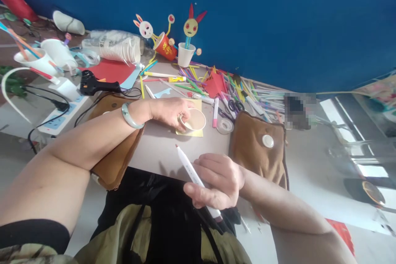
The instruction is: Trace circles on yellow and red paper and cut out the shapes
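Observation:
My left hand (pixel 170 112) grips a white paper cup (pixel 198 120) by its left side, fingers around the wall. The cup's open mouth faces me, and it stands on a piece of yellow paper (pixel 198 133). Closer to my body, my right hand (pixel 218 179) is closed on a white marker (pixel 189 169). The marker's uncapped reddish-brown tip points up and left, apart from the cup. Just right of the cup lie a white and pink marker (pixel 215 112) and a roll of tape (pixel 225 126).
Brown cushions (pixel 258 142) flank the work area. A black glue gun (pixel 97 84) and a white power strip (pixel 62 109) lie left. Behind are stacked paper cups (pixel 119 49), loose pipe cleaners (pixel 198 78), dark scissors (pixel 236 106) and a decorated cup figure (pixel 186 54).

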A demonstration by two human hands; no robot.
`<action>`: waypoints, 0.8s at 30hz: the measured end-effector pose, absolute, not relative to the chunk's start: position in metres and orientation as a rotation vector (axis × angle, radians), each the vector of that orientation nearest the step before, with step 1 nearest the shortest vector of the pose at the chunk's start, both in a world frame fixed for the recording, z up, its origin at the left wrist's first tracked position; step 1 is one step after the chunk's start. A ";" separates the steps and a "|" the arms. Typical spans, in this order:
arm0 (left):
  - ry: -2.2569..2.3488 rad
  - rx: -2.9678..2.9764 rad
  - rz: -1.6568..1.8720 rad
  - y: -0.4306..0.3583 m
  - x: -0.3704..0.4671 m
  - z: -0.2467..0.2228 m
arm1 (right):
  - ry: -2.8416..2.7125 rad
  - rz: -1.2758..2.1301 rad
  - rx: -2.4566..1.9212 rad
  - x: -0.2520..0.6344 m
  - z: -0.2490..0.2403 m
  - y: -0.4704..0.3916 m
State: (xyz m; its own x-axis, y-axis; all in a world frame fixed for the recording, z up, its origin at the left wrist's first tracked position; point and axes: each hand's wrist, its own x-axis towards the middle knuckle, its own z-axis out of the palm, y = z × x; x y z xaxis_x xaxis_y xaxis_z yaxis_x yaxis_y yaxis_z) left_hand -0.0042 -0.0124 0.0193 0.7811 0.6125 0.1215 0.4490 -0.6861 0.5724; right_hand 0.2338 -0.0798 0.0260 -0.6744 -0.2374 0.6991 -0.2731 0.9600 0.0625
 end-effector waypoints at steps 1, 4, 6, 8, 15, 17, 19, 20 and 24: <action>0.789 2.443 0.414 -0.012 -0.004 0.019 | -2.348 0.033 0.363 0.232 0.023 -0.080; 0.802 2.446 0.422 -0.012 -0.005 0.018 | -2.395 -0.071 0.367 0.229 0.016 -0.080; 0.815 2.441 0.422 -0.012 -0.005 0.017 | -2.433 -0.133 0.348 0.229 0.012 -0.078; 0.811 2.430 0.423 -0.012 -0.004 0.018 | -2.480 -0.179 0.302 0.228 0.010 -0.077; 0.808 2.404 0.402 -0.013 -0.004 0.020 | -2.599 -0.242 0.175 0.227 0.004 -0.072; 0.814 2.401 0.388 -0.013 -0.004 0.019 | -2.604 -0.281 0.155 0.225 0.004 -0.072; 0.819 2.399 0.376 -0.013 -0.004 0.020 | -2.600 -0.340 0.133 0.224 0.004 -0.071; 0.818 2.402 0.376 -0.014 -0.004 0.020 | -2.595 -0.366 0.125 0.223 0.004 -0.071; 0.812 2.425 0.388 -0.014 -0.004 0.020 | -2.586 -0.413 0.111 0.222 0.003 -0.069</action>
State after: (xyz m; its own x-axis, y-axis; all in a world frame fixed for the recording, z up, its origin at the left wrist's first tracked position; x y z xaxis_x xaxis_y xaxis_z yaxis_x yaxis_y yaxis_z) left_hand -0.0036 -0.0138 0.0197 0.7759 0.6238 0.0944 0.4657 -0.6673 0.5812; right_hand 0.2216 -0.0687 0.0027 -0.8645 -0.1563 0.4777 0.0002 0.9503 0.3114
